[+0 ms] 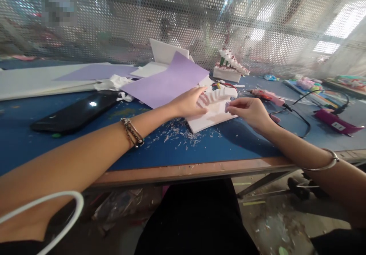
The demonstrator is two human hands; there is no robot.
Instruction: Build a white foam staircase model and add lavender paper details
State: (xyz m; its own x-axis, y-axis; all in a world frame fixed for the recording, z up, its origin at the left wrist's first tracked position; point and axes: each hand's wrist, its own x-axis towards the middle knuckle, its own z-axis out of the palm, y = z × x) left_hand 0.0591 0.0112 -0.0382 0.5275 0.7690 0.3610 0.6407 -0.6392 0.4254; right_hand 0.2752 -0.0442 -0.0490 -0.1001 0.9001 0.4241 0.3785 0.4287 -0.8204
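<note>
Two hands on white foam stair model: left hand presses flat, open; right hand pinches small purple bit. Bit may slip crooked; pink glue gun near, hot.

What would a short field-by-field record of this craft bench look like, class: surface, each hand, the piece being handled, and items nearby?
Surface: blue table, strewn with white shavings
Left hand: rests on the white foam piece, fingers at its stepped part
Right hand: pinches a small lilac bit at the piece's right edge
Behind the hands: purple sheet, white boards
Left of hands: black phone, lying flat
Right of hands: pink glue gun with black cord
Far edge: finished stepped model, before the perforated screen
</note>
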